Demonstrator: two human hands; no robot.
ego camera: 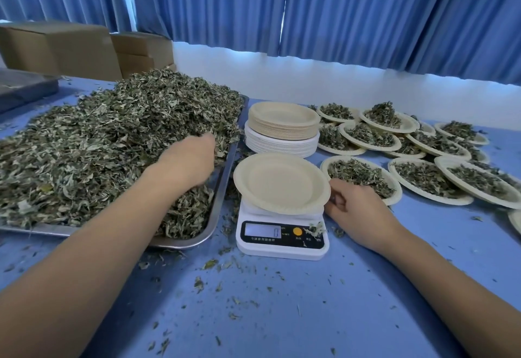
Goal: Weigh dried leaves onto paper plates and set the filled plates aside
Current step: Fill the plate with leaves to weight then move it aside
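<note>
An empty beige paper plate (279, 182) sits on a white digital scale (282, 237) whose display reads 0. To its left, a heap of dried leaves (107, 143) fills a steel tray (222, 177). My left hand (189, 163), blurred, is dug into the heap near the tray's right side, its fingers curled down into the leaves and hidden. My right hand (358, 205) is at the plate's right rim, thumb above and curled fingers below the edge. Several filled plates (363, 177) lie overlapping to the right.
A stack of empty plates (282, 129), beige on white, stands behind the scale. Cardboard boxes (64, 47) sit at the back left, against blue curtains. Leaf crumbs litter the blue tabletop (282, 301) in front of the scale.
</note>
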